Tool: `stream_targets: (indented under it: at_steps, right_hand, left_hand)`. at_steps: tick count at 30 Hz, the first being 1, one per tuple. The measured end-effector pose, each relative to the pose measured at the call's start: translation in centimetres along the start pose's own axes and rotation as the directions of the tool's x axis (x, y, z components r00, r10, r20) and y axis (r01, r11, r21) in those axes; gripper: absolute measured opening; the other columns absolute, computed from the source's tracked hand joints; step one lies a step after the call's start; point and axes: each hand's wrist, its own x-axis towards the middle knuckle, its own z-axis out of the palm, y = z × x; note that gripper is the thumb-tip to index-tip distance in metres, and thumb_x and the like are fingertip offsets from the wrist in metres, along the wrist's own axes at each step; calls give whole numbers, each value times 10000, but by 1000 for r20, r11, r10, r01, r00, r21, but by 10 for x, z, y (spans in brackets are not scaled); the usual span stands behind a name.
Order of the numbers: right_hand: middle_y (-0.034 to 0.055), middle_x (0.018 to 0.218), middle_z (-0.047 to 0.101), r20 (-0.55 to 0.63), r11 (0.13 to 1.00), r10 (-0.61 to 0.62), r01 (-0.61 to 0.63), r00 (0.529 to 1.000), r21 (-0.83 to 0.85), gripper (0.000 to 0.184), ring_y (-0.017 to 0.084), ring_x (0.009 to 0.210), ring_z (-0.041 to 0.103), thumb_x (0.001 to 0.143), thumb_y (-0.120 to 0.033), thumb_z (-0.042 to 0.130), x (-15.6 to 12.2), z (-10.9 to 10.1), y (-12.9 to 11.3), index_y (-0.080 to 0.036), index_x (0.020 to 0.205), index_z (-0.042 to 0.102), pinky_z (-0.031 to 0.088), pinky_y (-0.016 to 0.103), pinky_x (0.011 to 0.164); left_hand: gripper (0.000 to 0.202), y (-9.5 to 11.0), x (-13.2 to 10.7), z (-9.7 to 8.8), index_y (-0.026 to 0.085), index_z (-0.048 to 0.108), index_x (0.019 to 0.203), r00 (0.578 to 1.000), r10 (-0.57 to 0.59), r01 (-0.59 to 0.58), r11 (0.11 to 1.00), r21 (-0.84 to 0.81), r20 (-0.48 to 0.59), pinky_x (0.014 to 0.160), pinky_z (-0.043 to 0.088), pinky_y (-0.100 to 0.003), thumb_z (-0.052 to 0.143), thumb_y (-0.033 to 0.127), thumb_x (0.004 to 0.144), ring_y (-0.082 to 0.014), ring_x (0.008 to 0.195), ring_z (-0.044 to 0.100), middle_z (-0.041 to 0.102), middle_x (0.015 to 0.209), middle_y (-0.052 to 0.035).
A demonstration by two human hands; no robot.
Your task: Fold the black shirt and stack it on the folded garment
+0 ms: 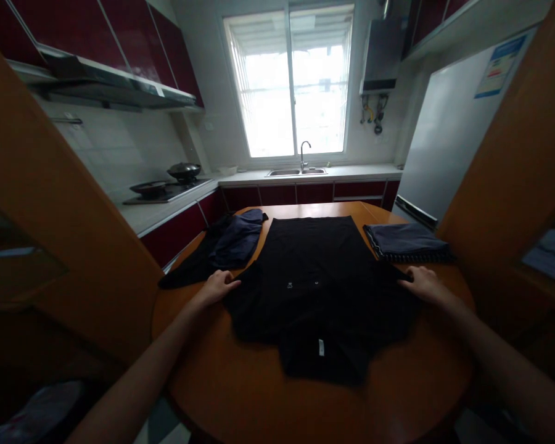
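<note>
Clearly, the biggest thing I have before me from my station is the rounded wooden desk [254, 404], its far end pointing towards the kitchen worktop [254, 178]. Beyond it on the right I see a pale refrigerator [448, 123], and a bright window [268, 92] stands above the sink [284, 173].

Next in size comes the black shirt [314, 246], spread across the middle of the desk, hem at the far side and collar [296, 361] nearest me. To its left I make out a loose heap of dark clothes [240, 237]; to its right, near the far edge, lies a folded grey-and-dark stack [404, 239].

Smaller again are my two hands, set wide apart on either side of the shirt. My left hand [218, 287] pinches the sleeve edge on its side between thumb and fingers, and my right hand [423, 283] grips the opposite sleeve edge the same way.

Last, I pick out a white label [321, 348] inside the collar, and two tiny pale marks [290, 285] on the chest, too small for me to read.
</note>
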Motion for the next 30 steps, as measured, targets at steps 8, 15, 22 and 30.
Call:
stream_targets:
  at_steps: [8, 15, 22, 30]
  right_hand:
    - [108, 833, 735, 80, 940, 82, -103, 993, 326, 142, 207, 705, 685, 823, -286, 641, 6, -8, 13, -150, 817, 681, 467, 256, 580]
    - [242, 1118, 664, -117, 983, 113, -128, 987, -134, 349, 388, 1047, 634, 895, -378, 580, -20, -21, -25, -108, 1091, 685, 498, 481, 824]
    - [180, 1490, 472, -114, 931, -335, 347, 935, 116, 513, 280, 1376, 421, 983, -335, 384, -18, -6, -181, -110, 1430, 496, 346, 403, 1119]
    - [161, 1636, 202, 148, 894, -446, 432, 883, 122, 627, 291, 1521, 137, 1011, -382, 255, -33, 52, -225, -80, 1559, 282, 106, 554, 1200]
  left_hand:
    - [323, -13, -18, -9, 210, 537, 736, 999, -45, 42, 988, -148, -17, 609, 445, -276, 571, 530, 758, -207, 700, 605, 621, 736, -20]
    - [376, 17, -34, -11, 138, 610, 1149, 987, -2, 29, 986, 166, -160, 912, 482, -424, 547, 386, 874, -331, 1082, 614, 648, 1164, -168]
    - [479, 160, -11, 37, 122, 492, 1428, 864, 502, -504, 863, 40, 45, 1160, 321, -402, 396, 322, 1003, -262, 1411, 413, 456, 1519, -152]
    - [588, 198, -17, 106, 174, 274, 1569, 775, 602, -623, 778, 75, 190, 1204, 175, -529, 263, 458, 1055, -262, 1516, 185, 250, 1629, -114]
